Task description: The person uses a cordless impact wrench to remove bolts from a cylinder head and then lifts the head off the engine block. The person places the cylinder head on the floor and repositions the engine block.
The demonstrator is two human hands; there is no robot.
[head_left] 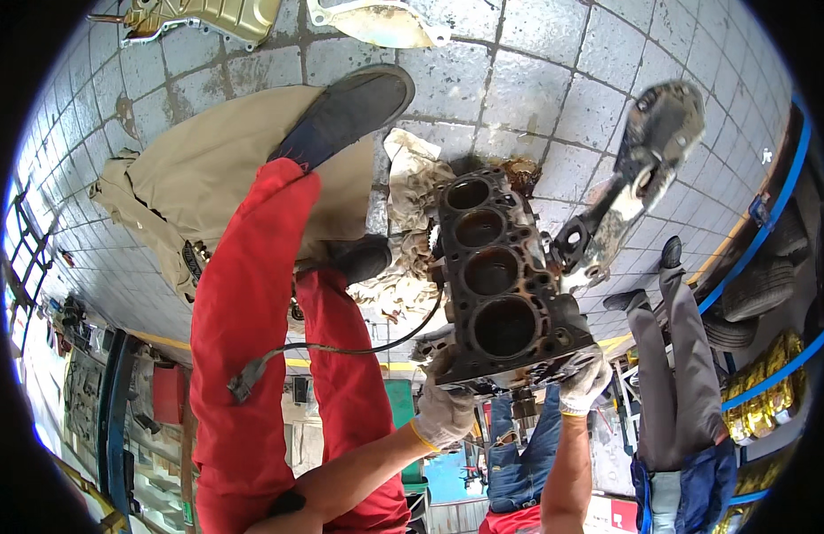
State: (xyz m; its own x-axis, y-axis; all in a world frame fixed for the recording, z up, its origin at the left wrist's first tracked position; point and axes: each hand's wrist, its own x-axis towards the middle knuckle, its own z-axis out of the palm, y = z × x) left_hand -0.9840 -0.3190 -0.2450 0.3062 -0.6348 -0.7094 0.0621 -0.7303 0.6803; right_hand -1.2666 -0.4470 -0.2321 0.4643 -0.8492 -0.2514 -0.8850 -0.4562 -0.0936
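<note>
An engine block (476,287) stands on the tiled floor, its flat top face with several round cylinder bores turned toward me. My left hand (443,411), in a whitish work glove, is closed on its lower left corner. At the lower right corner, my right hand (586,383), gloved the same way, grips the block; part of its fingers is hidden behind the metal. A dark cable (358,351) runs left from the block's side and ends in a connector (246,381) over a red trouser leg. Stained rags (415,178) lie against the block's left side.
Legs in red trousers (243,347) and a tan cloth (216,151) fill the left. A dirty metal bracket arm (625,196) is at the right. A gold-coloured metal pan (211,20) and a pale cover (381,22) lie at the top. A person in grey trousers (692,356) stands right.
</note>
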